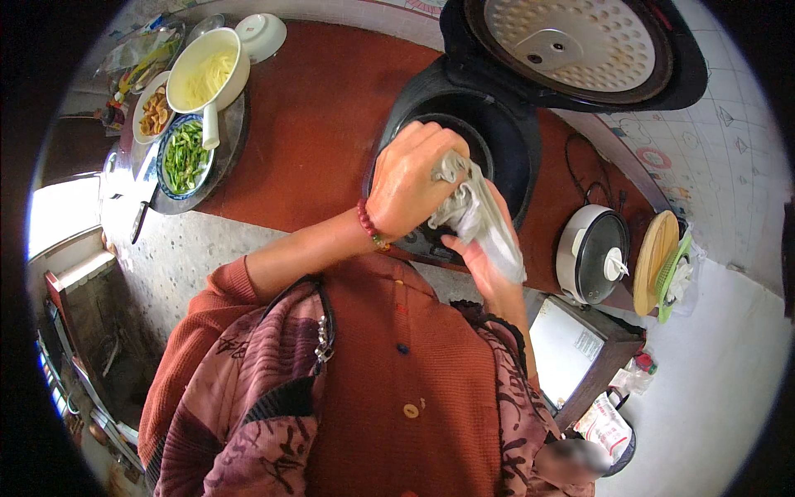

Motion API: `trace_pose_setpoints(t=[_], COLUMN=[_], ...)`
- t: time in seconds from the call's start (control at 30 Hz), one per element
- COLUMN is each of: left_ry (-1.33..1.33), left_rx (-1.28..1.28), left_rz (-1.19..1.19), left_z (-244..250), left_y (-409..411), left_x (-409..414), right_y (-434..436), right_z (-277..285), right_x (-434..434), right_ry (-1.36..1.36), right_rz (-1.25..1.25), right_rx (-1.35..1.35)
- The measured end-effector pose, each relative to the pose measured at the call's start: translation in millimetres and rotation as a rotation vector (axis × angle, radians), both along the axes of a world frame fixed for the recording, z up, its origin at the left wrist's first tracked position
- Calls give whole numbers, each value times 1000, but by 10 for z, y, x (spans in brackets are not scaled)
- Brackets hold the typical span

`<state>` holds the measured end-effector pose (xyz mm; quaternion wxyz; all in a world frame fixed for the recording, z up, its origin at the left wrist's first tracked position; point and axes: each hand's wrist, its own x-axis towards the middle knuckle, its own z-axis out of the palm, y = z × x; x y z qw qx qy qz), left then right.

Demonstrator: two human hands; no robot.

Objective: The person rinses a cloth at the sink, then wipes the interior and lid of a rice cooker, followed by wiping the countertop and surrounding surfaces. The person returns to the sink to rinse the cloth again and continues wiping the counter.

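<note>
A crumpled white cloth (pixel 475 214) is bunched between my two hands in front of an electric rice cooker (pixel 525 146). My left hand (pixel 413 177), with a beaded bracelet at the wrist, grips its upper end in a fist. Below and to the right, my right hand (pixel 487 261) holds the lower part across the palm, thumb apart and fingers partly hidden behind the fabric. The cooker's hinged lid (pixel 571 46) is raised, its dimpled inner plate facing me. Both hands cover much of the dark cooker opening.
On the red-brown counter (pixel 304 124) at left, a round board (pixel 233 143) carries a saucepan (pixel 242 62) of pale shreds, a bowl of sliced greens (pixel 184 155) and a knife (pixel 141 214). At right are a lidded electric pan (pixel 593 255) and a wooden board (pixel 655 261).
</note>
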<state>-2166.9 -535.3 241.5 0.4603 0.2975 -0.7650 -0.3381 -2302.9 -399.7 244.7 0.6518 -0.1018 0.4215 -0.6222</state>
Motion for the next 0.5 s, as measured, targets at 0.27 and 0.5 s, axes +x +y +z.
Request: trace_pose_setpoints(t=[0.27,0.5], left_ry=[-154,100], left_rx=[168,860], left_rz=[-21,-529], left_z=[-26,60], left_y=[184,25], left_x=[-167,92], right_y=[39,-318], right_z=[235,-207], right_x=[172,-149], right_ry=[306,958], right_rz=[39,14], right_rx=[5,172])
